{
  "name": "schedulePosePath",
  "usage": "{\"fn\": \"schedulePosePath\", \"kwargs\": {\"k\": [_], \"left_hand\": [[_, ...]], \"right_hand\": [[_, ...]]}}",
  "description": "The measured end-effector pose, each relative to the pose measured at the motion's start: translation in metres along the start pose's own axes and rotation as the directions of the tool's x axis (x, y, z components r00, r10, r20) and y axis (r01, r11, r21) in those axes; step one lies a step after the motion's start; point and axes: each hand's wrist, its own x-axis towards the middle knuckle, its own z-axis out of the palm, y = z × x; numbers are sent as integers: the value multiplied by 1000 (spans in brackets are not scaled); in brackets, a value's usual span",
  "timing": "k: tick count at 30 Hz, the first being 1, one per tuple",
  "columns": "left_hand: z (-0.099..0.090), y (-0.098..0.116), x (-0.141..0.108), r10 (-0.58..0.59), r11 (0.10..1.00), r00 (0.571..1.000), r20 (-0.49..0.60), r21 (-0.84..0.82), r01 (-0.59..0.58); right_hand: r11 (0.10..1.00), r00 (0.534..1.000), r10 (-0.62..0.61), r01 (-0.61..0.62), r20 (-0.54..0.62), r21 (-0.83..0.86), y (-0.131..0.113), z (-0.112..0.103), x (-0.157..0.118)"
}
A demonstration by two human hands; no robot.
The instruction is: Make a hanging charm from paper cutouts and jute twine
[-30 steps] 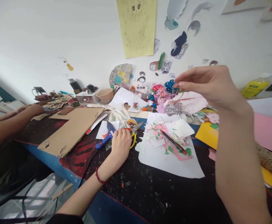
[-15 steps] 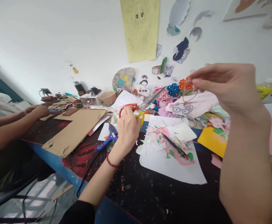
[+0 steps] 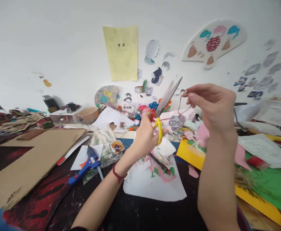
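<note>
My left hand [image 3: 144,134], a red bracelet at its wrist, grips scissors [image 3: 158,123] by their red and yellow handles. The scissors' blades point up and right, toward the twine. Raised to the right, my right hand [image 3: 210,102] pinches a loop of brown twine [image 3: 180,104] between thumb and fingertips. From the twine hangs a grey paper cutout [image 3: 177,122] of a cartoon head with glasses. Below the hands, a white paper sheet [image 3: 154,191] carries coloured scraps and a dark pen [image 3: 160,164].
A blue glue gun [image 3: 86,165] lies left of my left forearm, near a large cardboard piece [image 3: 41,157]. Behind stand a round tub [image 3: 88,115] and blue craft flowers [image 3: 153,105]. Yellow paper [image 3: 190,154] and green paper [image 3: 272,186] lie to the right.
My view has swung right. The scissors have come closer to my right hand, their blades now tilted more upward. The pinched twine and hanging cutout show more clearly against the wall.
</note>
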Motion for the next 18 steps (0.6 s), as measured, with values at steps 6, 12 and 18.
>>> {"fn": "schedulePosePath", "kwargs": {"k": [6,12,18], "left_hand": [[21,5,-27,-148,985,975,-166,-110,130],[18,21,-51,-208,978,948,-242,-19,209],[24,36,-70,-407,903,904,-130,-203,377]], "right_hand": [[998,997,-33,37,-73,53,0,15,0],[997,987,-66,72,-143,34,-4,32,-4],[988,966,-29,67,-255,142,-10,50,-8]]}}
